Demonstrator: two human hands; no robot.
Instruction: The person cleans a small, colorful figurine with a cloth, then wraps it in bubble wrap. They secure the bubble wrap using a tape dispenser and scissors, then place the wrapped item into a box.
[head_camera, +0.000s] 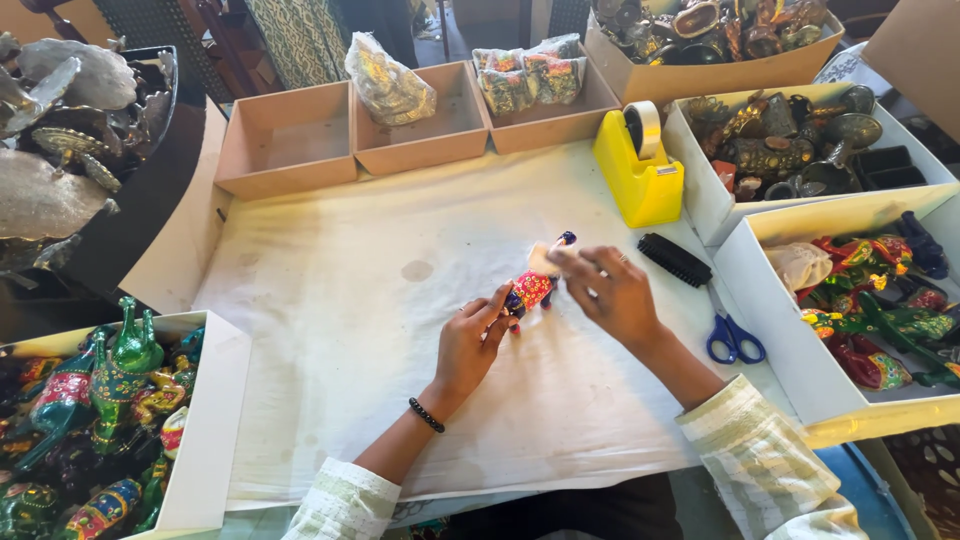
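Observation:
A small painted animal figurine (533, 287), blue with a red patterned saddle, stands over the white cloth (370, 300) in the middle of the table. My left hand (470, 345) grips its rear end with thumb and fingers. My right hand (608, 292) presses a small pale cloth or pad (546, 259) against the figurine's upper front. A dark bead bracelet (426, 414) circles my left wrist.
A yellow tape dispenser (640, 165), a black brush (675, 259) and blue-handled scissors (733, 336) lie to the right. White boxes of painted figurines sit at right (800, 360) and lower left (205, 430). Three brown cardboard trays (290, 140) line the far edge, two holding wrapped items.

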